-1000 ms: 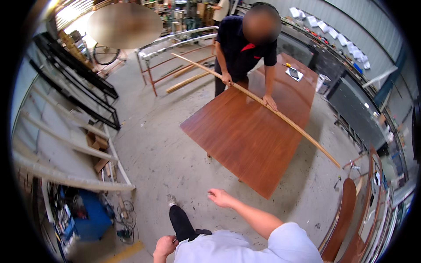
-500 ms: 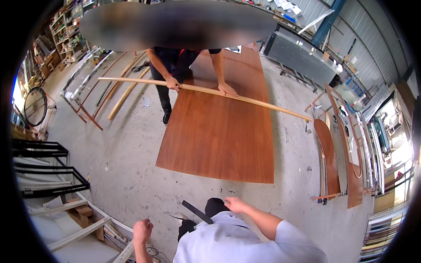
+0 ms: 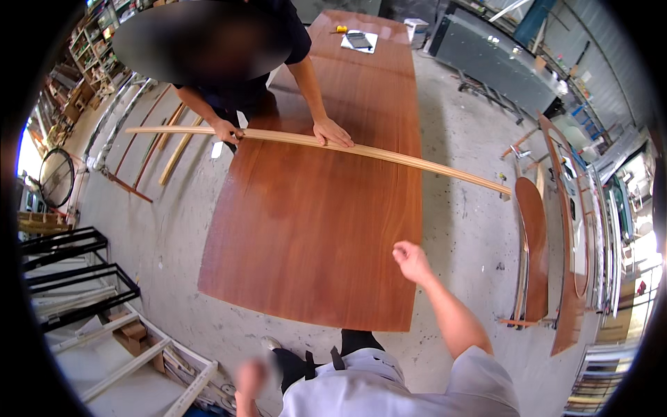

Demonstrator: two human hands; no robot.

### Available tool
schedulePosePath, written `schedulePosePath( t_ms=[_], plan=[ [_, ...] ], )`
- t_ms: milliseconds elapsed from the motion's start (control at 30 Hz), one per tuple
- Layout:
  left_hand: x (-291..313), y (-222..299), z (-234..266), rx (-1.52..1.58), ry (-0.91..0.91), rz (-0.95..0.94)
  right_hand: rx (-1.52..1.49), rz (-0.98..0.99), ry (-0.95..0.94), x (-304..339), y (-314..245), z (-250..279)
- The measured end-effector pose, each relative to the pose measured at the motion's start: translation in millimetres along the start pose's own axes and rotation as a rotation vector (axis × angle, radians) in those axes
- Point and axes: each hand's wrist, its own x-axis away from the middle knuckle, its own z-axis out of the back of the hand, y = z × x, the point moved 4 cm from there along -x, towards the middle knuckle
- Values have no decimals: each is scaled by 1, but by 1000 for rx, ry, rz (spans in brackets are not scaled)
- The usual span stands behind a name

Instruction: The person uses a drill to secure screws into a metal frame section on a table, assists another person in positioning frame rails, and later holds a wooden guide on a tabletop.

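A large reddish-brown wooden panel (image 3: 313,257) lies flat in front of me. Over its right front part is my right hand (image 3: 411,262), fingers curled in and nothing visible in them. My left hand (image 3: 251,379) hangs low by my side, short of the panel's front edge and smeared by motion, so its fingers are unclear. Across the panel runs a long, pale wooden strip (image 3: 396,158), sticking out past both sides. A co-worker in dark clothes leans over from the far left, one hand (image 3: 226,131) gripping the strip, the other hand (image 3: 333,133) flat against it.
At the panel's far end lie a yellow tape measure (image 3: 340,29) and a dark flat device (image 3: 359,41) on a white sheet. Black metal frames (image 3: 83,292) and white bars (image 3: 132,368) stand at left. A curved brown board (image 3: 533,243) leans at right. Rails (image 3: 170,156) stand behind the co-worker.
I have come closer to the panel. My right hand has moved forward and out over it. The co-worker bends lower over the strip, hands still on it.
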Motion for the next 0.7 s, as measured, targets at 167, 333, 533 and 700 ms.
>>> schedulePosePath(
  t_ms=[167, 333, 533, 700],
  plan=[
    [54, 75, -74, 94, -204, 38, 5, 52, 22, -96, 38, 50],
    [61, 145, -64, 131, -28, 179, 64, 98, 107, -153, 61, 96],
    [39, 216, -73, 254, 196, 140, 180, 174, 97, -171, 79, 152],
    [38, 258, -159, 618, 345, 222, 317, 221, -12, -183, 53, 188]
  ],
)
